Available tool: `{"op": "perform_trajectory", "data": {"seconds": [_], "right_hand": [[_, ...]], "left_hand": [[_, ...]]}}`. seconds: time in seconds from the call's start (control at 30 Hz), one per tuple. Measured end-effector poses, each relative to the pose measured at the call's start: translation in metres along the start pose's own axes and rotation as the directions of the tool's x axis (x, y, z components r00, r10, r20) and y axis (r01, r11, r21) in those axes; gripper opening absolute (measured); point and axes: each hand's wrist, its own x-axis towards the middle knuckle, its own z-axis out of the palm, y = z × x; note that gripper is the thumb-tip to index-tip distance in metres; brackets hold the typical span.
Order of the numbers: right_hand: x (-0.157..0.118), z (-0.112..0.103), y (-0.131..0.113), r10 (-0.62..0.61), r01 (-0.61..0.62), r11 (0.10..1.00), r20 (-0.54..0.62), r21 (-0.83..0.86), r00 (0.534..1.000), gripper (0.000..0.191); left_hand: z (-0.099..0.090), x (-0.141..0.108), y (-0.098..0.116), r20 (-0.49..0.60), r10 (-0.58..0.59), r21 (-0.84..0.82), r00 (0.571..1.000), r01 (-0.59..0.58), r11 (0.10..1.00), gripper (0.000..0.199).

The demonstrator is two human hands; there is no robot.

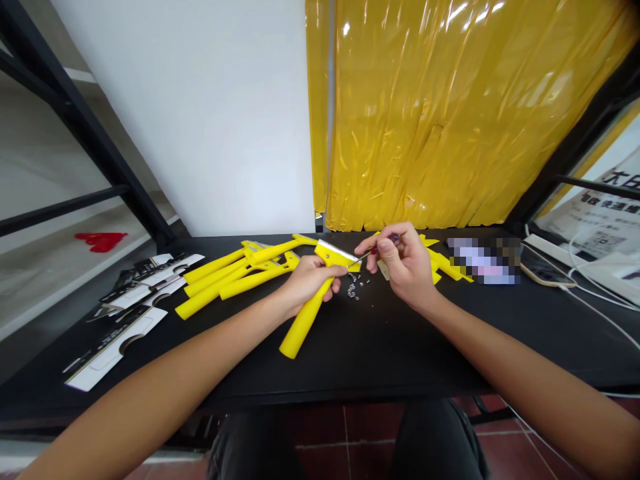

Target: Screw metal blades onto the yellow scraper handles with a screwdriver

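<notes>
- Your black table [380, 360] runs across the whole view, with everything you are handling on or above it.
- Behind it, on the right, hangs a yellow plastic curtain [420, 120]; a white panel [215, 120] stands to the curtain's left.
- Printed cardboard pieces [145, 325], white and black, lie overlapping at the table's left.
- Next to them you have several yellow-handled tools [216, 277] heaped together, handles pointing toward you and left.
- More yellow pieces [450, 268] lie beyond your right hand [407, 267], partly hidden by it.
- The yellow scraper-like tool [306, 320] is at the middle, tilted, its handle slanting down toward you; your left hand [315, 277] is clasped around it just below the wide head.
- Your right hand pinches a thin screwdriver [374, 251], its shaft reaching to that head near your left thumb; you cannot tell whether the tip sits in a screw.
- Small metal bits [353, 291] lie scattered on the table between your hands.
</notes>
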Motion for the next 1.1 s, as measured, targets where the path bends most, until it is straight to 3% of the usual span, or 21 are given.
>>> {"op": "perform_trajectory", "data": {"seconds": [0.13, 0.27, 0.4, 0.47, 0.6, 0.63, 0.8, 0.97, 1.1], "right_hand": [[0.002, -0.002, -0.004, -0.013, 0.029, 0.988, 0.104, -0.152, 0.994, 0.008], [0.008, -0.007, -0.009, 0.012, 0.06, 0.963, 0.265, -0.261, 0.964, 0.01], [0.012, -0.016, -0.011, 0.141, -0.132, 0.99, 0.341, -0.048, 0.929, 0.013], [0.012, -0.019, -0.011, 0.146, -0.2, 0.975, 0.387, 0.101, 0.91, 0.015], [0.009, -0.017, -0.012, 0.149, -0.361, 0.85, 0.482, 0.383, 0.864, 0.023], [0.008, -0.014, -0.014, 0.17, -0.4, 0.818, 0.491, 0.413, 0.854, 0.025], [0.003, 0.0, -0.021, 0.256, -0.48, 0.765, 0.481, 0.43, 0.839, 0.029], [0.005, 0.003, -0.021, 0.272, -0.406, 0.793, 0.331, 0.455, 0.904, 0.033], [0.008, 0.002, -0.019, 0.304, -0.406, 0.798, 0.285, 0.445, 0.909, 0.029]], "left_hand": [[-0.005, 0.008, -0.008, 0.042, -0.044, -0.126, 0.998, 0.049, 0.991, 0.018], [-0.013, 0.015, -0.015, 0.145, -0.046, -0.127, 0.988, 0.064, 0.99, 0.02], [-0.014, 0.014, -0.016, 0.266, -0.106, -0.124, 0.958, 0.143, 0.982, 0.019], [-0.01, 0.009, -0.014, 0.335, -0.115, -0.125, 0.935, 0.165, 0.978, 0.02], [0.002, -0.006, -0.009, 0.524, -0.189, -0.052, 0.831, 0.252, 0.966, 0.024], [0.005, -0.009, -0.008, 0.536, -0.199, -0.041, 0.821, 0.261, 0.964, 0.024], [0.01, -0.01, -0.01, 0.488, -0.207, -0.081, 0.848, 0.28, 0.957, 0.021], [0.005, -0.002, -0.013, 0.432, -0.171, -0.144, 0.885, 0.255, 0.956, 0.025], [0.005, 0.0, -0.016, 0.355, -0.15, -0.142, 0.923, 0.212, 0.967, 0.025]]}}
